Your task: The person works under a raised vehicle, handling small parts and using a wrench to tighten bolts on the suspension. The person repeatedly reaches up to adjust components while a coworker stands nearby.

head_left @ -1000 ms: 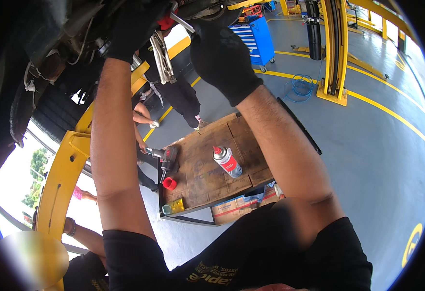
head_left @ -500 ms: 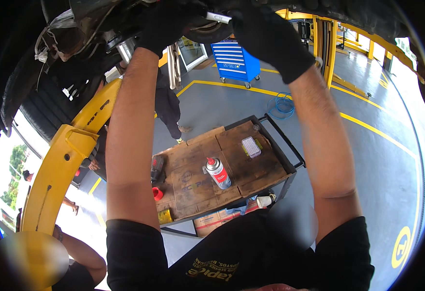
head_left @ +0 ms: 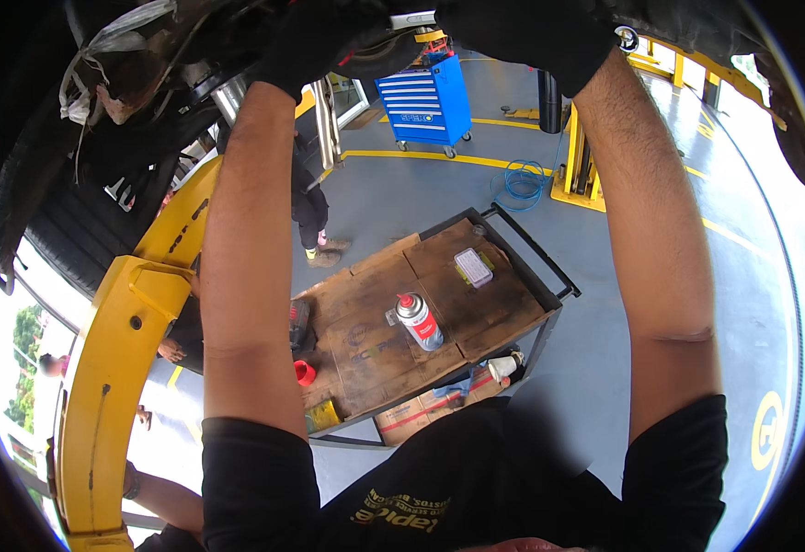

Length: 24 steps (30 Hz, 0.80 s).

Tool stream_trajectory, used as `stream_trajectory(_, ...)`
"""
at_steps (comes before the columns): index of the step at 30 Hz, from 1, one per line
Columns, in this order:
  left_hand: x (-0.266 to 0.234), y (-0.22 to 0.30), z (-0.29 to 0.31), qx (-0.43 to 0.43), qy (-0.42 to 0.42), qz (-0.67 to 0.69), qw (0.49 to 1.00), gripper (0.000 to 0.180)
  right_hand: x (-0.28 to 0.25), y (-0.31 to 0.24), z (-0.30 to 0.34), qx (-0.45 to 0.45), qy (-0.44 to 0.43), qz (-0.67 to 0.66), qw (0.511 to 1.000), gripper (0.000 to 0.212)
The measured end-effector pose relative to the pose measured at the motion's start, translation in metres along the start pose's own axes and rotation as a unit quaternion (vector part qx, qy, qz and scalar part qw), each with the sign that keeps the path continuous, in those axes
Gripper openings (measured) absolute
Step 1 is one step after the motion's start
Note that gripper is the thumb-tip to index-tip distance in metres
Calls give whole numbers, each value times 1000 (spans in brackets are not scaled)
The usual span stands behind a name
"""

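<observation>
Both my arms are raised to the dark underside of a vehicle, hands in black gloves. My right hand (head_left: 540, 46) is closed around a silver wrench (head_left: 413, 19); its flat shank shows between my hands, and a round chrome end appears beyond my right wrist. My left hand (head_left: 315, 46) is up among the dark parts near the wrench's other end; its fingers are lost against them. A silver cylindrical part (head_left: 229, 98) is beside my left wrist. Torn whitish plastic (head_left: 113, 41) hangs from the underside at the upper left.
Below stands a cart (head_left: 375, 354) carrying a spray can (head_left: 419, 322), a small case (head_left: 473, 268) and a red ring-shaped item (head_left: 304, 373). A yellow lift arm (head_left: 99, 386) rises at left, near other people. Farther off are a blue tool cabinet (head_left: 425, 106) and coiled hose (head_left: 520, 184).
My right hand and forearm have shifted right and upward, and the wrench has moved slightly up with its round end now clearer. My left hand stays near the same parts.
</observation>
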State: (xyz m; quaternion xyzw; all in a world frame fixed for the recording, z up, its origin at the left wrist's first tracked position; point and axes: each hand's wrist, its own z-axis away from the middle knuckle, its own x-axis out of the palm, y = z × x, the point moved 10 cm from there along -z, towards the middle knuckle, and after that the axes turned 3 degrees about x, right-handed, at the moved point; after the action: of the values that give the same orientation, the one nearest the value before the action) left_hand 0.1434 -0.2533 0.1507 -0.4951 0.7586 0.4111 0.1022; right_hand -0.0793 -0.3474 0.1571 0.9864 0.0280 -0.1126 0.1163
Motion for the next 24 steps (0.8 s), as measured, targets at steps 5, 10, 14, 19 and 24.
stream_trajectory(5,5,59,13,154,61,-237,957,20,42,15,48,80,-77,-94,989,20)
stream_trajectory(10,13,73,17,193,93,-207,955,21,75,-29,100,324,62,-180,926,20)
stream_trajectory(14,-16,14,9,-51,22,-223,973,30,18,-47,66,184,46,-18,982,19)
stream_trajectory(19,-20,-1,-2,-64,36,-275,959,39,24,2,18,21,-83,71,994,20)
stream_trajectory(24,-20,-28,-3,-126,8,-140,982,36,15,2,-8,2,-68,67,995,19)
